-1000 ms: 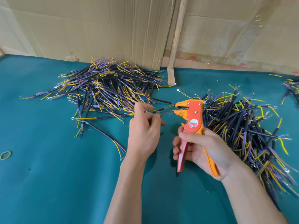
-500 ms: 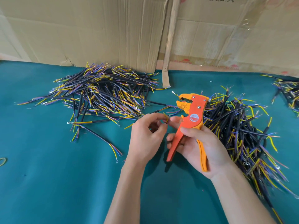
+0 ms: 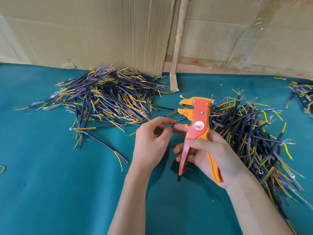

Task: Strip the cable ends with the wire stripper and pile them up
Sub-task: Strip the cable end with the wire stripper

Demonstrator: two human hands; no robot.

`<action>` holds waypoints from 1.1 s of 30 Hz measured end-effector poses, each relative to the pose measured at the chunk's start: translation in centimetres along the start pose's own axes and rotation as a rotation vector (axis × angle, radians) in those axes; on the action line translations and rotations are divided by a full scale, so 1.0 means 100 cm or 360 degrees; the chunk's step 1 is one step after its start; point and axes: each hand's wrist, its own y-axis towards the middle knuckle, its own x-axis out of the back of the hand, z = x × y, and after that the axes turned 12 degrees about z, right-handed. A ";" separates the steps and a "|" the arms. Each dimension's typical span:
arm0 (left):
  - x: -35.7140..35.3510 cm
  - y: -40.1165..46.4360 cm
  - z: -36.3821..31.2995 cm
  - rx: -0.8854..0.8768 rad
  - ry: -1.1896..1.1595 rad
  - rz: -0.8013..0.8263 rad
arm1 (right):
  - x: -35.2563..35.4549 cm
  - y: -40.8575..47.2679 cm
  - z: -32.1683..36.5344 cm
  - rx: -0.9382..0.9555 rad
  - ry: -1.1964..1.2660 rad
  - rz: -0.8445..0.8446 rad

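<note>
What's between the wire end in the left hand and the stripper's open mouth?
Nothing visible. The left hand pinches a thin wire whose tip lies just below the wire stripper head; only open air separates them.

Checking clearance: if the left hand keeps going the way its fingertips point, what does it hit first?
Probably the wire stripper: the left hand points right and slightly away, its fingertips near the tool's body just under the open jaws. Depth is unclear; it may meet the right hand's forefinger first.

Orange-red wire stripper, black yellow-blue cables, teal table.
</note>
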 end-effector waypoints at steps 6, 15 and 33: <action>0.001 0.000 0.000 0.0016 -0.0072 -0.0036 | 0.006 -0.001 0.002 0.0097 0.0121 -0.0013; 0.001 0.004 0.004 0.0043 -0.0056 -0.0236 | 0.009 0.001 0.004 0.0094 0.0216 -0.0124; 0.007 0.006 0.008 0.0126 -0.0153 -0.0370 | -0.017 0.004 -0.008 -0.0303 0.0084 0.0033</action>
